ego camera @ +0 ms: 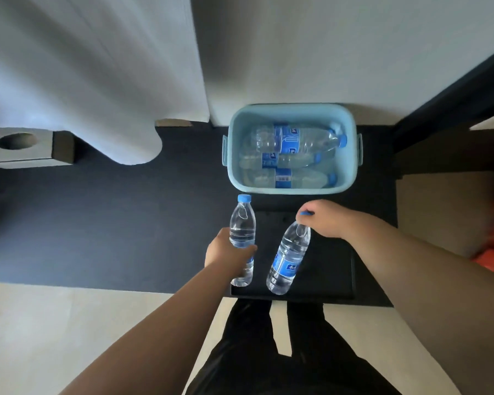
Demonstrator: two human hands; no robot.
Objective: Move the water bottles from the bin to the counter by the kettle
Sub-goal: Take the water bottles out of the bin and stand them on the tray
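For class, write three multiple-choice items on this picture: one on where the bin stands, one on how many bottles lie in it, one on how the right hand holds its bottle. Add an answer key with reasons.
1. Where is the bin?
A. against the white wall, beyond both hands
B. on the grey box
C. between the person's feet

2. How many bottles lie in the bin?
A. none
B. three
C. seven

3. How does the right hand hold its bottle?
A. round the base
B. flat on the label
C. by the cap, the bottle tilted

Key: 1 A, its far rim meets the wall; 2 B, three blue-labelled bottles lie lengthwise; 3 C, fingers close on the blue cap.
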